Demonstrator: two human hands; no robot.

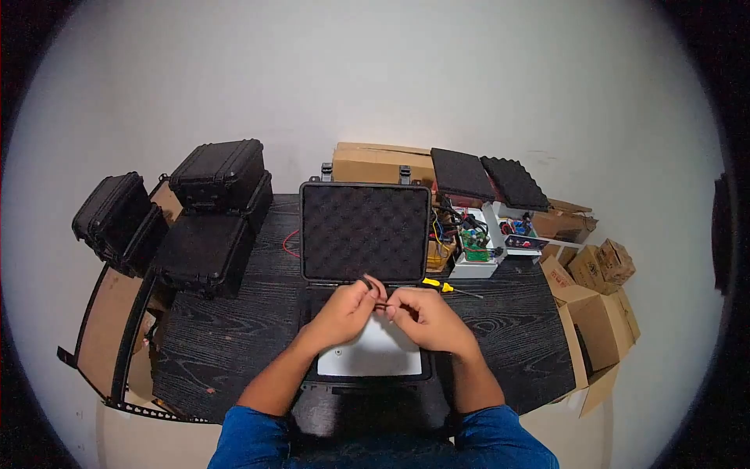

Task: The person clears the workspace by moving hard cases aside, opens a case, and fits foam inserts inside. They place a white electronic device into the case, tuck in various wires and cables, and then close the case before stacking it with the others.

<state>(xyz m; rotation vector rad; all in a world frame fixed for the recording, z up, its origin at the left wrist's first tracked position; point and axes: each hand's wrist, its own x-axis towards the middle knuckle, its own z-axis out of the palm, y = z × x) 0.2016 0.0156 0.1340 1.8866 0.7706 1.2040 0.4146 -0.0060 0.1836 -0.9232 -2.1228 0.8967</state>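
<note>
Both hands meet over an open black hard case. My left hand is closed, fingers pinched on a thin dark cord-like piece. My right hand pinches the same piece from the other side, its fingertips close to the left ones. The piece is small and mostly covered by fingers, so its exact kind does not show. Below the hands, a white panel lies in the case's base. The raised lid holds dark egg-crate foam.
Black cases are stacked at the left of the dark wood-grain table. A yellow-handled screwdriver lies right of the case. Behind it are a white box with green circuit boards and foam sheets. Cardboard boxes stand at right.
</note>
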